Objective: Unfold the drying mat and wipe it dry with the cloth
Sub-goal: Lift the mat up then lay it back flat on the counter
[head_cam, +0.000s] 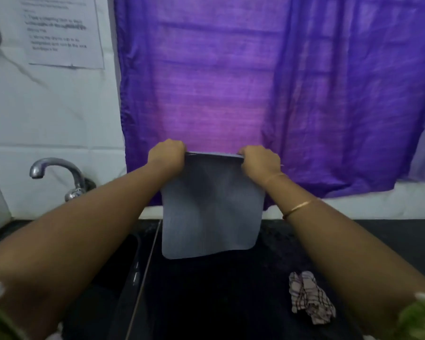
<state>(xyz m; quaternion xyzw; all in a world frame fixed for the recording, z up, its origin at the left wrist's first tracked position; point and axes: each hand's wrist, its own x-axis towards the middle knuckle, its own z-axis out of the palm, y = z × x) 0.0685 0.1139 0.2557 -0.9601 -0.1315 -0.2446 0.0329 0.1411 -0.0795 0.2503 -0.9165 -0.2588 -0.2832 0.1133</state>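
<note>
The grey drying mat (210, 212) hangs in the air above the black counter, held up by its top edge. My left hand (166, 153) grips the top left corner and my right hand (260, 160) grips the top right corner. The mat hangs flat with rounded lower corners, and its top edge looks doubled over. A crumpled checked cloth (309, 296) lies on the counter at the lower right, under my right forearm, untouched.
A dark sink (113, 273) lies to the left with a chrome tap (59, 173) behind it. A purple curtain (268, 94) hangs on the wall ahead. A printed paper sheet (62, 33) is stuck on the white tiles at upper left. The black counter (231, 303) spreads below.
</note>
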